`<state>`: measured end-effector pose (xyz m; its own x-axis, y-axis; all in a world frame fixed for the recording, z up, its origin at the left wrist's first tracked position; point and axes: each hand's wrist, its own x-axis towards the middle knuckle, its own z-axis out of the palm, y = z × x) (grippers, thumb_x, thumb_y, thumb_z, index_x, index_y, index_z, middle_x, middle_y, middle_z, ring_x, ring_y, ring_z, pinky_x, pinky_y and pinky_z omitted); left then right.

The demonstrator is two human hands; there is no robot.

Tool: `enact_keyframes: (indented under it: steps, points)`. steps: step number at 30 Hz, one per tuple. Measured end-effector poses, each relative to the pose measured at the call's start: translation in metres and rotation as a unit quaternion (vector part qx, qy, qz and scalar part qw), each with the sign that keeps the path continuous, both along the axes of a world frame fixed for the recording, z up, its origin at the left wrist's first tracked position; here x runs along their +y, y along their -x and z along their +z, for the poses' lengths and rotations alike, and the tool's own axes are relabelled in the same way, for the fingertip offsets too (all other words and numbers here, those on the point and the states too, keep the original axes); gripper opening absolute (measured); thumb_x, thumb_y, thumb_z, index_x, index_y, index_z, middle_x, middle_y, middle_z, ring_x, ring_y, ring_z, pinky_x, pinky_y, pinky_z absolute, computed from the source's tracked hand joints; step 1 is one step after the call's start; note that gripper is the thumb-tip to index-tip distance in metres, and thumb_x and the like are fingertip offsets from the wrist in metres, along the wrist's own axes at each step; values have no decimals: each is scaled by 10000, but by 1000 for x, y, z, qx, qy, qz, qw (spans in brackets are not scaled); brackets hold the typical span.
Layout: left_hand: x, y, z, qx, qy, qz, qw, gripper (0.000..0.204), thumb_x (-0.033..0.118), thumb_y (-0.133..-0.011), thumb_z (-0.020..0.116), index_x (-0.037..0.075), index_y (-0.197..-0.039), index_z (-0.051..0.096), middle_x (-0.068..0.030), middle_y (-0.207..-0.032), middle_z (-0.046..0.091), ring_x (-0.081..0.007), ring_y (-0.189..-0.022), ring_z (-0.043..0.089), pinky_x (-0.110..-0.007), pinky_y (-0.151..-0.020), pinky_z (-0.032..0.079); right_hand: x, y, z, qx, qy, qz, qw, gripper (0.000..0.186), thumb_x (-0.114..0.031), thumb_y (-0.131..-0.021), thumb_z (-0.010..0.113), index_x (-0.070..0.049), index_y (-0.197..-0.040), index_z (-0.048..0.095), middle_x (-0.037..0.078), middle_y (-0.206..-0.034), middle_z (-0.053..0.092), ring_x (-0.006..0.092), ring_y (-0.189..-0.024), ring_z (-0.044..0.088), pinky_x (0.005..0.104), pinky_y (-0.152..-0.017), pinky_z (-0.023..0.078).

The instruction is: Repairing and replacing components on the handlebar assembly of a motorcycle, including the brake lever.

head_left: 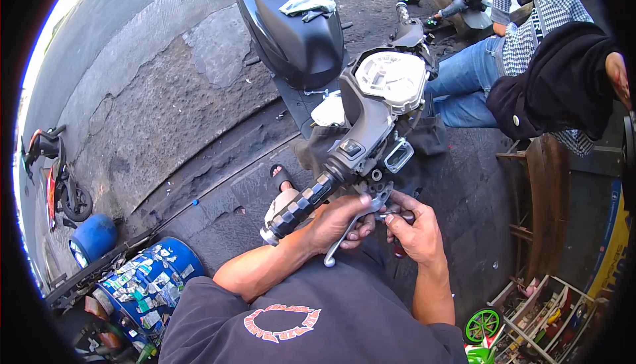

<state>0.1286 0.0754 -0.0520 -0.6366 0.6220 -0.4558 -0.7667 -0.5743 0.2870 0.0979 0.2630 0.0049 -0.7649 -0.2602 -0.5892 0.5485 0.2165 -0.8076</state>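
Just under the handlebar of a scooter, my left hand (pixel 338 223) is closed around a silver brake lever (pixel 336 248), whose curved end points down toward my shirt. My right hand (pixel 416 233) is closed beside the lever's pivot end. Its fingertips pinch a small metallic piece (pixel 397 217), too small and covered to name. Above both hands is the rectangular opening of a brake fluid reservoir (pixel 399 156). A ribbed black grip (pixel 308 207) extends over my left forearm. The instrument cluster (pixel 391 76) sits uncovered at the middle of the handlebar.
A black scooter seat and body (pixel 291 26) stands beyond, with a cloth (pixel 308 3) on it. A person in jeans (pixel 467 86) sits close at the right; another sits farther back. Blue drums (pixel 159 278) stand at the left, a metal rack of parts (pixel 550 317) at lower right.
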Motion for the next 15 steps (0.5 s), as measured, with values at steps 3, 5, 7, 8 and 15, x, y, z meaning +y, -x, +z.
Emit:
enact_keyframes:
  steps: [3, 5, 7, 8, 15]
  points:
    - [-2, 0, 2, 39, 49, -20, 998, 264, 281, -985, 581, 36, -1067, 530, 2, -680, 493, -40, -474, 396, -188, -376, 311, -1, -1, 2, 12, -31, 25, 999, 482, -43, -868, 609, 92, -1323, 525, 19, -786, 621, 58, -614, 556, 217, -536, 461]
    - [-3, 1, 4, 19, 81, -37, 996, 242, 269, -979, 595, 41, -1028, 529, 10, -683, 500, -40, -469, 404, -191, -378, 316, -2, -1, 3, 16, -37, 30, 999, 482, -45, -868, 609, 94, -1322, 526, 18, -787, 620, 56, -616, 555, 216, -538, 459]
    - [-4, 2, 6, 30, 106, -38, 993, 238, 271, -983, 590, 43, -1015, 528, 13, -682, 500, -39, -471, 411, -191, -379, 316, -2, -1, 4, 11, -47, 30, 998, 481, -45, -867, 605, 92, -1321, 528, 16, -785, 620, 54, -617, 552, 215, -534, 455]
    - [-4, 2, 7, 25, 113, -46, 992, 235, 272, -986, 584, 44, -1001, 528, 15, -681, 501, -39, -474, 419, -191, -380, 316, -2, -1, 5, 18, -36, 29, 999, 481, -45, -867, 605, 92, -1321, 528, 16, -785, 620, 54, -617, 552, 215, -534, 455]
    - [2, -3, -2, 34, 119, -23, 992, 221, 268, -971, 613, 54, -969, 557, -1, -657, 526, -44, -455, 442, -194, -380, 334, -2, -1, 3, 18, -28, 23, 999, 486, -40, -862, 607, 93, -1322, 525, 23, -801, 624, 56, -616, 553, 214, -539, 458]
